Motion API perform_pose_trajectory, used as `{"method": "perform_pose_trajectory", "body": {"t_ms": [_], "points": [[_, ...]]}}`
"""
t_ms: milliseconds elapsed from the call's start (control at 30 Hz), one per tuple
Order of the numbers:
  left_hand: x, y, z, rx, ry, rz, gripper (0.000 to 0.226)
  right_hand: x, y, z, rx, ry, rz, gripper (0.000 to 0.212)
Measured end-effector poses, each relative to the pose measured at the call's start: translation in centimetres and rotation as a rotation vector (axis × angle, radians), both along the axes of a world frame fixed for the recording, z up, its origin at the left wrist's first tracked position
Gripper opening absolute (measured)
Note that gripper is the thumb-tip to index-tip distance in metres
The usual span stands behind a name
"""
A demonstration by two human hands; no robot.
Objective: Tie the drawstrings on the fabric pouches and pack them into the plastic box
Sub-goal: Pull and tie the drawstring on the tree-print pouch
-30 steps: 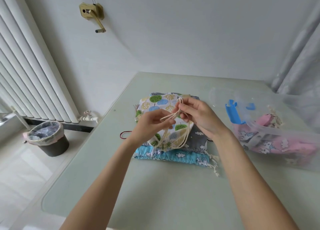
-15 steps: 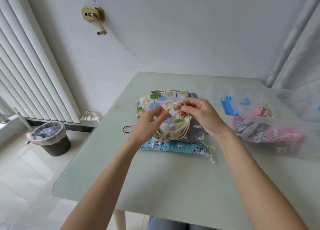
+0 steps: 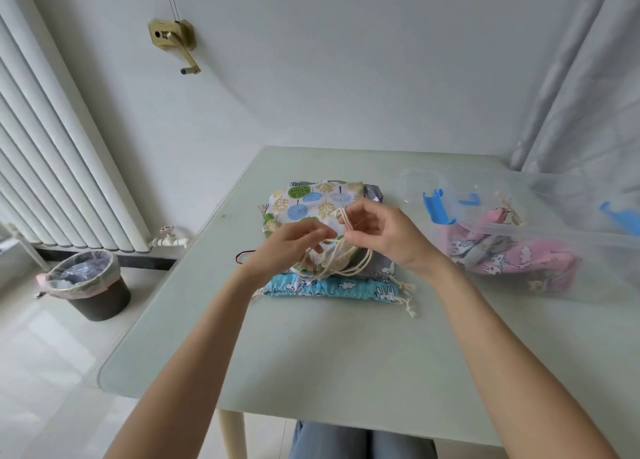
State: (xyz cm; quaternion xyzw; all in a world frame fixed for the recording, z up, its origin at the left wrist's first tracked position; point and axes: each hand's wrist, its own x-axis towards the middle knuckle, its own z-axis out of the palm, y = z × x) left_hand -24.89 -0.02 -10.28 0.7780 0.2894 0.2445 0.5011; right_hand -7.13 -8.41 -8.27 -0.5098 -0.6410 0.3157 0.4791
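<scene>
From the head camera, the tree-print pouch (image 3: 304,204) lies on top of a small stack in the middle of the worktop (image 3: 346,348), which puts its gathered mouth close to the person and leaves both hands free for the cord instead of steadying fabric. Under it a grey pouch (image 3: 375,195) shows at the far right corner, and a blue pouch (image 3: 332,289) sticks out along the near edge, its own knotted cord ends trailing to the right; these 2 look to be waiting their turn.

The left hand (image 3: 289,245) has its fingers curled round the cream drawstring (image 3: 341,261) just above the pouch mouth, holding the strands low. The right hand (image 3: 388,237) pinches the same cord higher up between thumb and forefinger, lifting a bundle of strands so they stand up from the pouch. Loops of slack hang between the 2 hands and drape over the fabric. Held this way, 1 hand anchors while the other can lead an end round, so I judge a knot is being formed but not yet pulled tight.

The plastic box (image 3: 554,237) stands open at the right of the worktop, near the stack, with blue clips on its rim. A pink pouch (image 3: 512,258) already lies inside, so the packing is partly done.

To the left, off the worktop, a lined waste bin (image 3: 86,285) sits on the floor below a radiator (image 3: 52,154).
</scene>
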Motion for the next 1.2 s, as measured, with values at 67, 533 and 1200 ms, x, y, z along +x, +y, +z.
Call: {"method": "perform_pose_trajectory", "body": {"t_ms": [67,533,1200], "points": [[0.1,-0.3,-0.1,-0.029,0.043,-0.035,0.027,0.0,-0.1,0.3,-0.006,0.082,0.014,0.020],[-0.6,0.4,-0.1,0.026,0.043,0.030,0.032,1.5,-1.7,0.3,-0.063,0.040,0.064,0.019],[0.2,0.5,-0.8,0.000,0.139,-0.026,0.024,0.4,-0.1,-1.5,0.163,-0.101,-0.235,0.031]]}}
